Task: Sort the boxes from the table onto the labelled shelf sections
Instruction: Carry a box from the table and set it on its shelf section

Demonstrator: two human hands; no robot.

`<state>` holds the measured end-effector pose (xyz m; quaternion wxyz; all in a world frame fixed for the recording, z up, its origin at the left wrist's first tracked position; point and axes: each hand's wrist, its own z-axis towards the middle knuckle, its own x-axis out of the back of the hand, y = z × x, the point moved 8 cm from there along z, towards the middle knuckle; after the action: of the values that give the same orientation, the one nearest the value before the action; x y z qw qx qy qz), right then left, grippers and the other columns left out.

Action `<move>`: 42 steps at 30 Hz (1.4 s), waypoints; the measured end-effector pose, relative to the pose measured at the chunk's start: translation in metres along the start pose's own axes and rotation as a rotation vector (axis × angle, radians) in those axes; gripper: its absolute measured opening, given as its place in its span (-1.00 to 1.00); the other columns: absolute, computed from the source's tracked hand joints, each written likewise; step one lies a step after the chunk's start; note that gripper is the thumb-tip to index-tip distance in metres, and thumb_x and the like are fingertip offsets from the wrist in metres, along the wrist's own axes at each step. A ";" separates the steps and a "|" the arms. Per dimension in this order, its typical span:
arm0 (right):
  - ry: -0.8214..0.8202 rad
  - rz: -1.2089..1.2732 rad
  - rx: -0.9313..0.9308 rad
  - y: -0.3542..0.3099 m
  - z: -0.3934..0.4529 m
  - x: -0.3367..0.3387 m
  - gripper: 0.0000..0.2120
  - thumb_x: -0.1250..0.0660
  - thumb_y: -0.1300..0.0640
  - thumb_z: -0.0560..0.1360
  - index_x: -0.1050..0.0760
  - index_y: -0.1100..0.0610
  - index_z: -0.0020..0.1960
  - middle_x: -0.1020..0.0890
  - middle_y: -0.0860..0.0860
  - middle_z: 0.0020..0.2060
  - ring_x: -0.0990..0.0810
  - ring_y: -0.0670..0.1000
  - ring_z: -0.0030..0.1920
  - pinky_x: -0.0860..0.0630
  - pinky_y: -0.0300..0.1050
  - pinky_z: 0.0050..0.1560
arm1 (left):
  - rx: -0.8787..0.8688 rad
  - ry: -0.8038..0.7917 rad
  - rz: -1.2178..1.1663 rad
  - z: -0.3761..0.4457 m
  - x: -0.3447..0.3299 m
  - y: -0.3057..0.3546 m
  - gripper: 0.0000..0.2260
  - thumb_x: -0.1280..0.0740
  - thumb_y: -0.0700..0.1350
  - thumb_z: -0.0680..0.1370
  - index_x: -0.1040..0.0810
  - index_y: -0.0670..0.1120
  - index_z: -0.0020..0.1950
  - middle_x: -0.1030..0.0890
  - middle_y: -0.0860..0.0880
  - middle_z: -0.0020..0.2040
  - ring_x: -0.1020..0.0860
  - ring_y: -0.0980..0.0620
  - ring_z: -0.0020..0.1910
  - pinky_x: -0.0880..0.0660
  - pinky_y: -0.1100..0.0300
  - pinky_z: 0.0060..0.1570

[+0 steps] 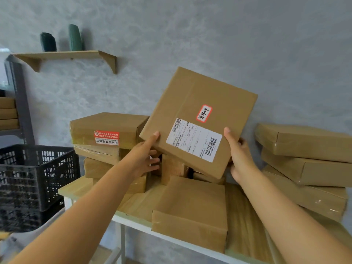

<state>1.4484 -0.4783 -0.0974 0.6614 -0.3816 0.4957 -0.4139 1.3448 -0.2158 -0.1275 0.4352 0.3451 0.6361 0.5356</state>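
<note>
I hold a flat brown cardboard box (192, 103) tilted up above the table, its face towards me. It carries a white shipping label with barcodes and a small red-edged sticker with handwriting. My left hand (145, 158) grips its lower left edge, thumb on the front and fingers behind. My right hand (241, 155) grips its lower right edge the same way. Below it several more brown boxes lie on the table (133, 222): a stack at the left (106, 126) with a red and white sticker, one box at the front (190, 208), a stack at the right (304, 149).
A black plastic crate (36, 174) stands left of the table. Behind it a grey metal shelf rack (19, 96) holds brown boxes (7, 113). A wooden wall shelf (66, 55) with two dark green vases hangs at the upper left. A grey wall is behind.
</note>
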 end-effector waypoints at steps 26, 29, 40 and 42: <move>-0.271 -0.352 -0.047 -0.007 0.049 0.028 -0.36 -0.27 -0.37 0.47 -0.36 -0.09 0.45 -0.65 -0.05 0.20 -0.65 -0.02 0.15 -0.58 -0.04 0.08 | -0.266 -0.045 0.037 0.001 -0.050 0.045 -0.54 -0.27 0.28 0.55 -0.57 -0.01 0.28 -0.72 -0.01 0.05 -0.70 -0.03 0.02 -0.59 -0.02 0.08; -0.269 -0.367 -0.019 -0.006 0.060 0.032 -0.16 -0.32 -0.51 0.31 -0.34 -0.10 0.46 -0.64 -0.06 0.21 -0.65 -0.02 0.15 -0.58 -0.01 0.14 | -0.253 0.010 0.071 0.011 -0.053 0.042 -0.61 -0.25 0.28 0.56 -0.62 0.02 0.13 -0.74 0.00 -0.02 -0.71 0.00 -0.04 -0.58 -0.01 0.08; 0.000 -0.395 -0.129 0.049 0.016 0.132 -0.50 -0.25 -0.32 0.54 -0.42 -0.03 0.33 -0.63 -0.08 0.13 -0.62 -0.10 0.07 -0.58 -0.17 0.01 | -0.042 -0.143 0.136 0.038 -0.105 -0.037 -0.63 -0.26 0.29 0.56 -0.62 0.04 0.11 -0.74 -0.02 -0.02 -0.72 -0.02 -0.13 -0.62 0.11 -0.19; 0.091 -0.397 -0.099 0.037 -0.009 0.156 -0.50 -0.26 -0.33 0.53 -0.45 -0.02 0.32 -0.65 -0.09 0.13 -0.64 -0.11 0.06 -0.57 -0.18 -0.04 | -0.027 -0.235 0.134 0.035 -0.129 -0.045 -0.62 -0.25 0.29 0.56 -0.62 0.04 0.13 -0.73 -0.03 0.01 -0.72 -0.03 -0.10 -0.62 0.08 -0.14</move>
<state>1.4722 -0.6099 -0.1858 0.5240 -0.4848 0.4601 -0.5280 1.4273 -0.3274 -0.1492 0.4747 0.4412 0.5490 0.5279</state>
